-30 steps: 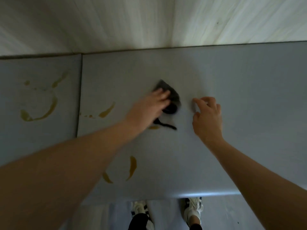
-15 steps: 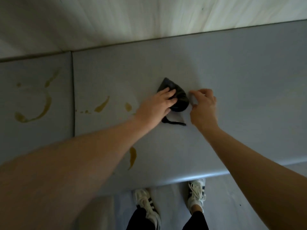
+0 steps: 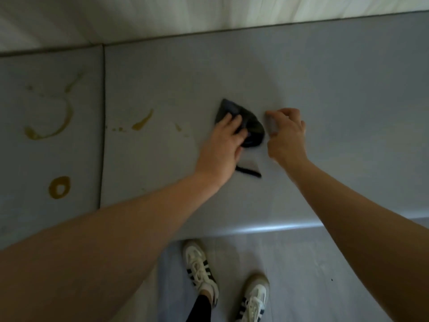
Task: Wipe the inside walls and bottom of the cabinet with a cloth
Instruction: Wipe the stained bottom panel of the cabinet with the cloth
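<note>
A dark crumpled cloth (image 3: 251, 129) lies on the grey cabinet bottom (image 3: 348, 112). My left hand (image 3: 222, 145) is on top of the cloth's left part, with bent fingers gripping it. A thin black strip (image 3: 248, 171) of the cloth trails out below that hand. Just right of the cloth is my right hand (image 3: 286, 135), fingers loosely curled with the tips down at the surface; I see nothing held in it, though the fingertips are blurred. Yellow-brown stains (image 3: 142, 120) mark the bottom to the left of the cloth.
The pale wood-grain back wall (image 3: 209, 15) rises behind the bottom. A seam (image 3: 103, 124) splits off a left panel carrying a ring stain (image 3: 59, 187) and a curved smear (image 3: 48, 133). The rounded front edge (image 3: 267, 228) is near me, with my white shoes (image 3: 199, 268) below.
My left hand has slid the cloth right, uncovering a faint stain mark left of it. My right hand closed in beside the cloth. The view shifted, showing a ring stain at left.
</note>
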Available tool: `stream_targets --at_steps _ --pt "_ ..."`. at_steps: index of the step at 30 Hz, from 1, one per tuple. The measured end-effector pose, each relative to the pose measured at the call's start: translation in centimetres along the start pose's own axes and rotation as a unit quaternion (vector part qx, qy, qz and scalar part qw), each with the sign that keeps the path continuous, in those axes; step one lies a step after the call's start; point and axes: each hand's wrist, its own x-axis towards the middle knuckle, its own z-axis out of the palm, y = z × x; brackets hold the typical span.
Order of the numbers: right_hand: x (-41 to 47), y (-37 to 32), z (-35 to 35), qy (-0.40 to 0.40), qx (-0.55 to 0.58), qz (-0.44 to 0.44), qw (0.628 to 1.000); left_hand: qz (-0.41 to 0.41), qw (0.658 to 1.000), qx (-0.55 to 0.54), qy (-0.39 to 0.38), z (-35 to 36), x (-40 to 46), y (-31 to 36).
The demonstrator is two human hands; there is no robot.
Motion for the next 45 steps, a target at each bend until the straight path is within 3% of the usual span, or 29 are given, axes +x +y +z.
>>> stream_targets --at_steps 2,4,6,9,12,14,16,21,24,26,29,32,38,43,45 --pt "-0.3 0.2 -0.3 -0.006 0.002 -0.013 1.000 0.089 0.995 0.000 -0.046 0.1 -1.8 0.5" --pt "-0.8 0.4 -0.4 -0.010 0.005 -0.023 1.000 0.128 0.989 0.032 -0.068 -1.2 -1.4 -1.4" --pt "-1.4 0.6 -0.3 -0.013 0.009 -0.025 1.000 0.073 0.993 0.062 -0.063 -2.7 -0.3 -3.8" --pt "-2.2 0.7 0.0 -0.003 0.014 -0.036 0.999 -0.114 0.991 0.067 -0.009 -3.5 0.9 -5.4" --pt "-3.0 1.0 0.2 -0.010 0.011 -0.055 0.998 -0.198 0.977 0.047 0.056 -2.0 0.5 -2.8" --pt "-3.6 1.2 0.2 -0.013 0.002 -0.070 0.997 -0.199 0.977 0.035 0.068 -0.4 -1.0 -0.5" --pt "-4.0 1.0 0.2 -0.019 0.000 -0.079 0.997 -0.141 0.987 0.033 0.071 1.2 -3.4 2.0" --pt "-4.4 0.8 -0.1 -0.040 -0.010 -0.078 0.996 -0.047 0.997 0.047 -0.028 1.2 -5.0 2.5" --pt "-4.0 0.6 0.0 -0.028 -0.017 -0.070 0.997 -0.110 0.987 0.110 -0.044 -0.9 -2.1 -0.7" --pt "-3.7 0.5 0.2 -0.021 -0.022 -0.072 0.997 -0.186 0.976 0.113 -0.025 -2.0 -0.3 -2.3" --pt "-3.4 0.2 0.6 -0.019 -0.023 -0.085 0.996 -0.235 0.968 0.091 0.013 -2.1 0.3 -2.2" --pt "-3.4 -0.5 1.2 -0.012 -0.021 -0.091 0.996 -0.218 0.971 0.089 0.037 -0.7 -2.0 0.2" --pt "-3.3 -3.3 2.9 -0.018 -0.018 -0.100 0.995 -0.135 0.982 0.130 -0.027 -0.9 -3.4 -1.5" --pt "-1.7 -6.2 4.1 -0.039 -0.034 -0.118 0.992 -0.255 0.958 0.131 -0.019 -5.6 1.3 -10.2" --pt "-0.9 -7.6 4.7 -0.044 -0.036 -0.129 0.990 -0.261 0.960 0.102 -0.006 -6.2 1.5 -11.4"
